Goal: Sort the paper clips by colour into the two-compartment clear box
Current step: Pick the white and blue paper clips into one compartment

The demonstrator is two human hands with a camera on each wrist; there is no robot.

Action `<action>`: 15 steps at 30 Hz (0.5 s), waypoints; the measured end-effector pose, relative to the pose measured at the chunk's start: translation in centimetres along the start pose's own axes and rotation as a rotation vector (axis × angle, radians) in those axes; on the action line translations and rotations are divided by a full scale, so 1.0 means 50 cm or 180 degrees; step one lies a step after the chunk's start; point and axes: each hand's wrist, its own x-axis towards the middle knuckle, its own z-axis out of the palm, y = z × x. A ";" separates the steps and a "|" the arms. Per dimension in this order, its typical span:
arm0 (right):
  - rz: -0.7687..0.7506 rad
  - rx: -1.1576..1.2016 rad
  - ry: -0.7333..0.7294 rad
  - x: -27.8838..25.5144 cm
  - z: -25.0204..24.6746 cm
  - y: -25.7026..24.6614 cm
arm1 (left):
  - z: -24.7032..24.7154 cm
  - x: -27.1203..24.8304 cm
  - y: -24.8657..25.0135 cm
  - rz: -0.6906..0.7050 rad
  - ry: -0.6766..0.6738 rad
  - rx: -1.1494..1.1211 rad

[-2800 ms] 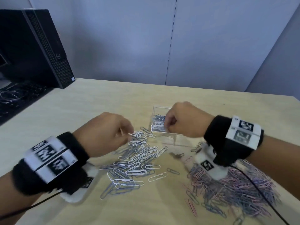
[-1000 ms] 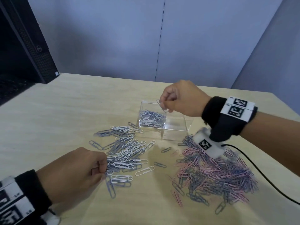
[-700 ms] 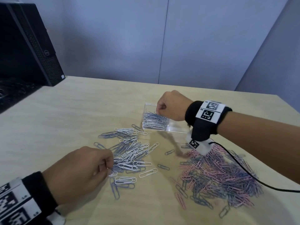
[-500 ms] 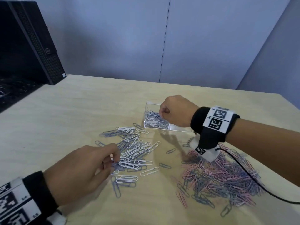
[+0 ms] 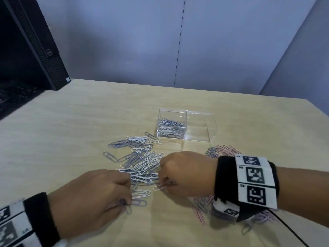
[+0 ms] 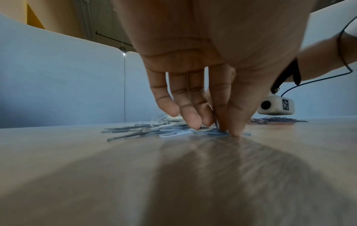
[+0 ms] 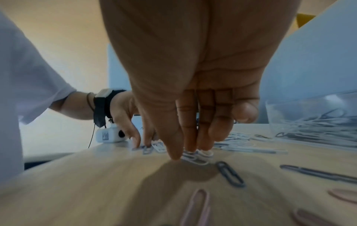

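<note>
The clear two-compartment box (image 5: 211, 122) stands at mid-table. Its left compartment holds blue and white paper clips (image 5: 170, 128); its right compartment shows no clips. A pile of white and blue clips (image 5: 142, 159) lies in front of it. My left hand (image 5: 125, 202) is at the pile's near edge, thumb and forefinger pinching a blue clip (image 5: 128, 209) against the table; the left wrist view shows that pinch (image 6: 224, 128). My right hand (image 5: 166, 183) is down on the pile's right side, fingertips (image 7: 190, 147) gripping a white clip (image 5: 159, 187) flat on the wood.
A pink-and-blue clip pile (image 5: 218, 151) lies to the right, mostly hidden under my right wrist. Loose pink (image 7: 197, 208) and dark clips (image 7: 230, 174) lie near that hand. A black computer tower (image 5: 35, 43) stands at the back left.
My right hand has left the box and come down to the middle pile, beside my left hand. The left hand stayed at the pile's near edge and closed its fingers on a clip.
</note>
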 end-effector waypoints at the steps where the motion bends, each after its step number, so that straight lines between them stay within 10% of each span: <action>1: 0.0004 -0.0045 -0.0035 0.004 0.003 -0.002 | 0.002 0.000 -0.001 -0.0028 -0.0011 0.0001; 15: 0.0421 0.0496 -0.0351 0.014 0.006 -0.014 | 0.021 -0.010 -0.015 -0.0251 -0.0035 -0.0420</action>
